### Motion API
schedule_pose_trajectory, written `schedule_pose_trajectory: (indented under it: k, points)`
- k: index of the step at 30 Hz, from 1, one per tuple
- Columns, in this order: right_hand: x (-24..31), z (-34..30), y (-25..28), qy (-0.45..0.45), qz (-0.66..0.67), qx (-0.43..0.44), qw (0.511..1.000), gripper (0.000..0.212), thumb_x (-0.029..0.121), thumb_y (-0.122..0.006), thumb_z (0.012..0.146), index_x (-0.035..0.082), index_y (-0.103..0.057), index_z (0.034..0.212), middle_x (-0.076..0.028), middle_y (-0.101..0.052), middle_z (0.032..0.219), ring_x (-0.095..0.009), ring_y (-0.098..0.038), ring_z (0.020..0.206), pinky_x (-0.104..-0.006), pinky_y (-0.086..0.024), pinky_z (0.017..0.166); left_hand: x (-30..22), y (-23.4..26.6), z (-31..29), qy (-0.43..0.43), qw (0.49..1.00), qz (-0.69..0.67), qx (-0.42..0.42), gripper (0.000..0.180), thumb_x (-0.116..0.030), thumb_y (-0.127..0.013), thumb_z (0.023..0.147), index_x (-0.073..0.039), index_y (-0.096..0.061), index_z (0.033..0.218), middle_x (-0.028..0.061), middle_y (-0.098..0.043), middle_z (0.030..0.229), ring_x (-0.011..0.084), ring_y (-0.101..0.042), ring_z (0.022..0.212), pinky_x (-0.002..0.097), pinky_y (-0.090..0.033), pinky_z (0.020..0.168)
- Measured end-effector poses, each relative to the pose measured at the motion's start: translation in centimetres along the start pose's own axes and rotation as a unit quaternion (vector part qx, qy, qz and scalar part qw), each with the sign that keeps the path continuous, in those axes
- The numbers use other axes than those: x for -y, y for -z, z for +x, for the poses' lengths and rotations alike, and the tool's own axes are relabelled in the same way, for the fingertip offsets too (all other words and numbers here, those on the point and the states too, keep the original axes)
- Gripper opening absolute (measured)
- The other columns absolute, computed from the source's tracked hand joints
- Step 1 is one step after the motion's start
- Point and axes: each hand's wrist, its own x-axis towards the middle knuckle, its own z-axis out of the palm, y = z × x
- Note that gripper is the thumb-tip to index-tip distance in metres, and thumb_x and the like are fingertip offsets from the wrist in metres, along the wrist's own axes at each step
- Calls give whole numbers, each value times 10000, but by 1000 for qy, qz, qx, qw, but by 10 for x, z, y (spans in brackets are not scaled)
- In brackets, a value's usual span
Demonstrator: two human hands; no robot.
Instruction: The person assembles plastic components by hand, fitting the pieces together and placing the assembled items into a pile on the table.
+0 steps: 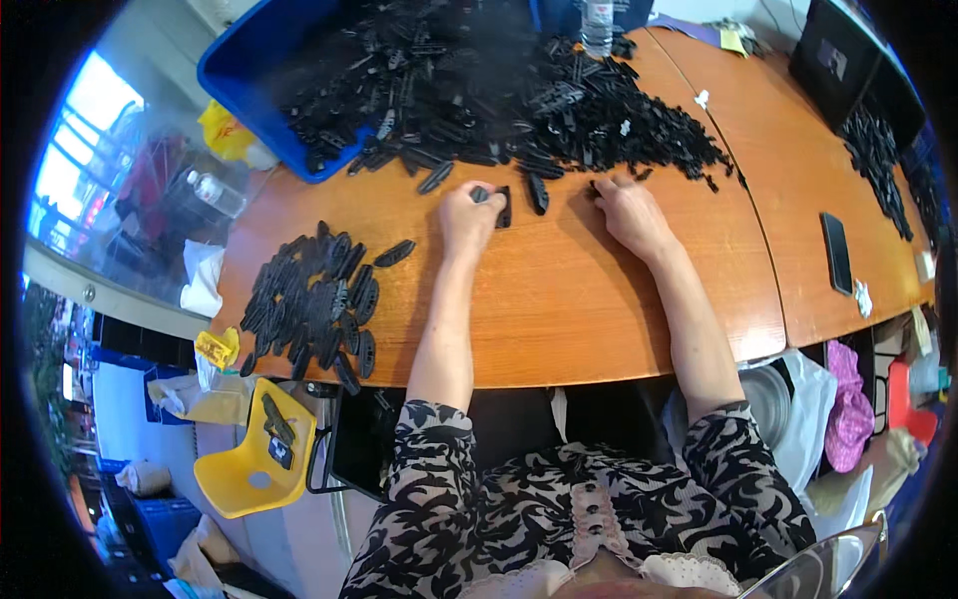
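Note:
My left hand (469, 222) is closed round a black elongated plastic piece (504, 208), held just above the wooden table (569, 309). A smaller grey-black bit shows by its thumb. To the right, my right hand (633, 216) pinches a small dark part (596, 188), mostly covered by the fingers. Between the hands lies a single black oval piece (539, 194). Beyond them spreads a large heap of black plastic parts (469, 95), with smaller ones (659, 130) toward the right. On the left is a separate pile of black oval slotted pieces (314, 295).
A blue bin (239, 75) lies tipped at the far left, by the heap. A water bottle (597, 28) stands at the back. Rightward are a phone (836, 253) and a black box (858, 65) with more black pieces. A yellow chair (249, 474) stands below the table's left.

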Motion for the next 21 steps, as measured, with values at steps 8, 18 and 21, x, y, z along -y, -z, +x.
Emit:
schedule_pose_trajectory:
  k: [8, 18, 21]
  points:
    - [0, -8, 6, -49, -67, 30, 996, 62, 15, -632, 831, -7, -653, 885, -183, -633, 915, -390, -638, 870, -455, -530, 752, -33, -9, -15, -45, 983, 175, 19, 419, -302, -843, 754, 6, -722, 1010, 170, -731, 837, 272, -703, 779, 389, -529, 729]
    - [29, -5, 14, 56, -28, -245, 967, 148, -47, -660, 721, 27, -628, 845, -147, -614, 862, -332, -640, 793, -411, -541, 650, -36, -8, -19, 90, 847, -434, 294, 433, -189, -678, 935, 33, -555, 1286, 158, -676, 1177, 143, -666, 862, 243, -514, 667]
    - [51, -9, 9, 98, 118, -300, 942, 158, -54, -694, 742, 22, -617, 857, -146, -643, 924, -325, -663, 784, -378, -549, 657, -39, -15, -25, 87, 829, -448, 324, 430, -168, -674, 934, 16, -546, 1302, 130, -658, 1197, 157, -662, 938, 262, -541, 733]
